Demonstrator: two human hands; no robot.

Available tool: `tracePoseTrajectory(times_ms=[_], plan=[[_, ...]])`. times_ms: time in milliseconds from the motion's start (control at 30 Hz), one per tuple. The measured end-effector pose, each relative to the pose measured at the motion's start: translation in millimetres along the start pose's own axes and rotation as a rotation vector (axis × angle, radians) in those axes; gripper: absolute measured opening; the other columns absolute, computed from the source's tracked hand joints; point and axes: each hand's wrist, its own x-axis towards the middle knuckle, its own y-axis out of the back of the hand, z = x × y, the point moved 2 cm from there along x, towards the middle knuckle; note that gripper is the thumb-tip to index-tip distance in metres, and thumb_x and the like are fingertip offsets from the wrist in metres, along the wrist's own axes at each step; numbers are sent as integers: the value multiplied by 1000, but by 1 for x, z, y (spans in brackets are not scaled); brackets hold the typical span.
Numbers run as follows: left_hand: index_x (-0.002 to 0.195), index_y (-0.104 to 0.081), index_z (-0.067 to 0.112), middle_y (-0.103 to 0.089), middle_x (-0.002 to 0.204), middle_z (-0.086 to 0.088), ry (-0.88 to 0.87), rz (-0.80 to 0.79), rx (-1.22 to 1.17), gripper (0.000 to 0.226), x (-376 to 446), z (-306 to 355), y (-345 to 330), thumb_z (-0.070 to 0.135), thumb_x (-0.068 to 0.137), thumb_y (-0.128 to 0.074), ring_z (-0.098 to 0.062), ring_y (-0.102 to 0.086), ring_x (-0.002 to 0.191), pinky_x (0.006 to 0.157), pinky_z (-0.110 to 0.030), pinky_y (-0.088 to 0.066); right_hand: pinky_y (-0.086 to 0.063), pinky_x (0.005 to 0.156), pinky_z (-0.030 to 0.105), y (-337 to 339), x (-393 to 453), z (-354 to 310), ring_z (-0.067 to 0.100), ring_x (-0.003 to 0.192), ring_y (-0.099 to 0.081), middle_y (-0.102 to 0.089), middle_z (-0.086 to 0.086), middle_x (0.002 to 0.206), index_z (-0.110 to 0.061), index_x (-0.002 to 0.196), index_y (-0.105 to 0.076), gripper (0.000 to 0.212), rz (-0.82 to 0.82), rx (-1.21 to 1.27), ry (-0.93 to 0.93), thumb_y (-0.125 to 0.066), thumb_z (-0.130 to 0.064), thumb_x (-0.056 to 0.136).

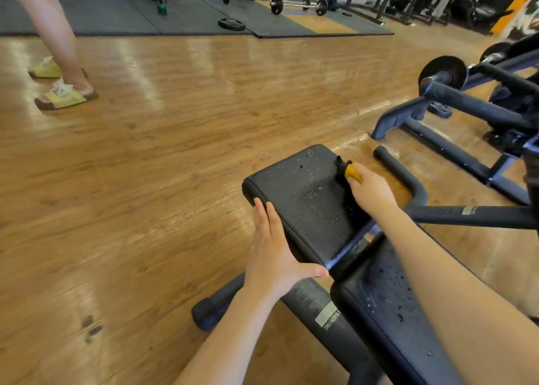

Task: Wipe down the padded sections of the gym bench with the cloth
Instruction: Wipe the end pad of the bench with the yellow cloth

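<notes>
Head view, bench: the gym bench has a far black pad (303,198) and a near black pad (388,311), both speckled with droplets; a narrow gap with a metal frame bar lies between them.
Head view, cloth: a yellow cloth (353,174) is bunched small at the far right edge of the far pad, mostly covered by the hand that holds it; a dark bit sticks out just beyond it, and I cannot tell what that is.
Head view, right hand: the right hand (372,190) reaches across the far pad, fingers curled tight around the cloth, pressing it to the pad's right rim.
Head view, left hand: the left hand (272,256) lies flat against the left side of the far pad, fingers straight and close together, thumb spread out toward the gap; it holds nothing.
Head view, frame: a black frame tube bearing a warning label (328,316) runs under the pads.
Head view, floor: the wooden floor (160,151) is glossy; another person's legs in yellow sandals (65,96) stand far left.
Head view, background: a barbell (274,3) lies on dark mats, and another machine (466,107) stands at right.
</notes>
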Motion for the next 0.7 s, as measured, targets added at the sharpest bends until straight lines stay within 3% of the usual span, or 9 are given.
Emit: tracePoseTrajectory(times_ms=[67, 167, 300, 367, 467, 600, 700], plan=[[141, 29, 14, 49, 135, 3, -14, -5, -11, 149, 2, 1, -2, 67, 50, -76, -17, 27, 139, 117, -44, -16, -38, 97, 37, -3, 2, -12, 33, 125, -45, -49, 14, 137, -14, 130, -46, 36, 30, -24, -11, -40, -22, 96], [140, 30, 12, 50, 134, 2, -17, 0, -6, 149, 6, 3, -5, 67, 50, -75, -17, 30, 137, 118, -42, -13, -23, 111, 30, -22, -24, -44, 19, 140, -26, -33, 2, 150, -15, 138, -39, 43, -11, -25, 184, -42, -21, 96], [141, 27, 9, 48, 134, 0, -20, 31, -31, 147, 7, -3, -6, 65, 52, -76, -15, 31, 135, 119, -39, -8, -10, 111, 16, -49, -82, -62, 5, 141, -16, -28, -8, 151, -21, 140, -35, 46, -139, -65, 518, -44, -19, 95], [142, 26, 12, 46, 134, 3, -5, 32, -53, 145, 6, -8, -6, 64, 53, -76, -14, 28, 137, 118, -39, -11, -8, 113, 16, -52, -89, -56, -1, 138, -14, -28, -8, 151, -21, 139, -36, 46, -180, -73, 591, -45, -15, 95], [142, 27, 14, 46, 135, 6, 22, 6, -63, 144, 3, -10, -8, 64, 54, -76, -14, 25, 139, 117, -41, -15, -10, 110, 14, -40, -62, -35, 8, 140, -23, -30, -4, 150, -16, 137, -41, 43, -228, -50, 455, -44, -8, 95], [141, 29, 15, 48, 134, 7, 33, -26, -64, 147, 6, -3, -8, 63, 52, -77, -16, 19, 142, 115, -43, -21, -27, 107, 25, -10, -18, -8, 21, 135, -37, -31, -3, 151, -18, 139, -38, 43, -62, -98, 91, -41, -15, 96], [141, 29, 12, 48, 134, 4, 6, -12, -30, 147, 8, -2, -4, 65, 52, -76, -18, 20, 141, 114, -43, -24, -14, 111, 20, -24, -37, -27, 14, 142, -21, -29, -2, 152, -15, 140, -37, 43, -58, -123, 182, -39, -14, 97]])
